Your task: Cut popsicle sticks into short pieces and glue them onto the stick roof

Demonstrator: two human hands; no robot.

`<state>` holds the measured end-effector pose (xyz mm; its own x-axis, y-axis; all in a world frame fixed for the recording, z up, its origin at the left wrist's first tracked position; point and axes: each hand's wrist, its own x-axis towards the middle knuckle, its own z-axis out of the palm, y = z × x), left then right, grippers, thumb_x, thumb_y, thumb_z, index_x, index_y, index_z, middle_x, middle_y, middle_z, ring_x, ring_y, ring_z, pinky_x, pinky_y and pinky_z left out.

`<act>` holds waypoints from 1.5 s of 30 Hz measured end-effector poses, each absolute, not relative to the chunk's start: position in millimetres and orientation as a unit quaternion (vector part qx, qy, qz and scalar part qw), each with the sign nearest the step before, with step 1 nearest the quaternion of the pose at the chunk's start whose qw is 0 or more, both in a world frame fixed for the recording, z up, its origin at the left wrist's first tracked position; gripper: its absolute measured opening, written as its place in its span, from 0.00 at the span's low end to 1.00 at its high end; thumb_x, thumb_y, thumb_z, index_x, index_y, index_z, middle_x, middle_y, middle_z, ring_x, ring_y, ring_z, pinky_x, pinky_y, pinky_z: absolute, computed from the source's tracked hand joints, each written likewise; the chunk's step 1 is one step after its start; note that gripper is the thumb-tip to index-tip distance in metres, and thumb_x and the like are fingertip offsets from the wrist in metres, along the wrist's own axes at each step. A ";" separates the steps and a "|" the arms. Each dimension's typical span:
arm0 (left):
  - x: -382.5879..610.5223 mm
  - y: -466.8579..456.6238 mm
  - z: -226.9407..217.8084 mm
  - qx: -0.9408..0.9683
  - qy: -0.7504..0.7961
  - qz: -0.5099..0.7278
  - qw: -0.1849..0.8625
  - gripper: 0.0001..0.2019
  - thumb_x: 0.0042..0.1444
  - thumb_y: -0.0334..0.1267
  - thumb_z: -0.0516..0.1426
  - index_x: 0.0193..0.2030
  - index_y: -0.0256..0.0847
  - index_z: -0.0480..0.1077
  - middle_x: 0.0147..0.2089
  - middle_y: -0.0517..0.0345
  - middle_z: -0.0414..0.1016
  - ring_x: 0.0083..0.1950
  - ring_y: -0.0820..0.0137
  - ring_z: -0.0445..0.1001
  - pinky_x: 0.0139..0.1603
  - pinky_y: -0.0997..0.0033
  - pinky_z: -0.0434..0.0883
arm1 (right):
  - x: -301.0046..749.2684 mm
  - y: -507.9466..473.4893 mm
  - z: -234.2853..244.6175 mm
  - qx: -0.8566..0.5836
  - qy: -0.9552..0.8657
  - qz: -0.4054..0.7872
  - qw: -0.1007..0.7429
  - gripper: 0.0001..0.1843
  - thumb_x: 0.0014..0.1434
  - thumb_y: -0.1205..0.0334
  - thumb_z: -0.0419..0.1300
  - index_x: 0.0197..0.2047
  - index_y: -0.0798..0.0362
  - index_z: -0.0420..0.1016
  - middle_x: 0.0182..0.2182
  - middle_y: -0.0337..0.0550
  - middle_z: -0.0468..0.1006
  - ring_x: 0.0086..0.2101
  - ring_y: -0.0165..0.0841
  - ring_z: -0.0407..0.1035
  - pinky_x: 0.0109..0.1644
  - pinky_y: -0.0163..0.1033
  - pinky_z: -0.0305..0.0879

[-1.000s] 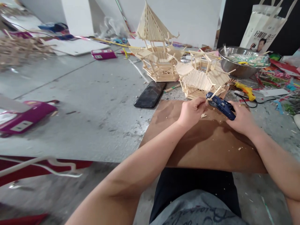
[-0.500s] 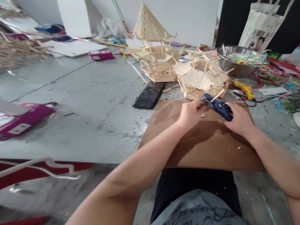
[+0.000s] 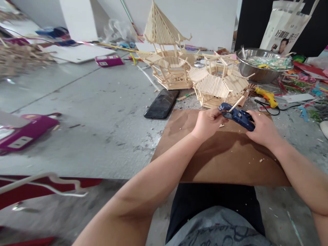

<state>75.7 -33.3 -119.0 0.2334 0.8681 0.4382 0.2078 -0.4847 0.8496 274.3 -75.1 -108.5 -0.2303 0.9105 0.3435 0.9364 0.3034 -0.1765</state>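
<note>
In front of me, over a sheet of brown paper (image 3: 215, 164), my right hand (image 3: 265, 130) is closed around the handles of a blue hand cutter (image 3: 242, 119). A thin wooden stick (image 3: 237, 103) slants up and to the right from the cutter's jaws. My left hand (image 3: 207, 123) is closed at the jaw end, its fingers pinching by the stick's lower end, which they partly hide. Just beyond the cutter stands a low six-sided stick structure (image 3: 212, 85) with slatted roof panels. Small wood offcuts (image 3: 261, 160) lie on the paper.
A taller stick pavilion (image 3: 164, 30) stands behind, with a black phone (image 3: 161, 104) left of the paper. On the right are a yellow glue gun (image 3: 268, 97) with its cord and a metal bowl (image 3: 263, 73). Purple power strips (image 3: 30, 131) lie left.
Hands, cutter and stick hold nearly the same pose. The stick is slightly more raised, and the whole view has shifted a little.
</note>
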 end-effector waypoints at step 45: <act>76.2 -26.0 -112.0 0.620 0.412 0.366 0.558 0.06 0.53 0.36 0.56 0.29 0.34 0.67 0.25 0.58 0.74 0.22 0.79 0.71 0.25 0.80 0.69 | 262.8 -77.1 -98.2 -0.706 -0.707 0.048 0.006 0.16 0.51 0.55 0.54 0.39 0.54 0.73 0.32 0.52 0.78 0.34 0.44 0.73 0.34 0.41 0.63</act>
<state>76.2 -26.0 -112.0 0.3924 0.9198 -0.0056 0.1018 -0.0374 0.9941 262.8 -77.1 -98.2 -0.0043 0.9983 -0.0584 0.9971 -0.0001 -0.0762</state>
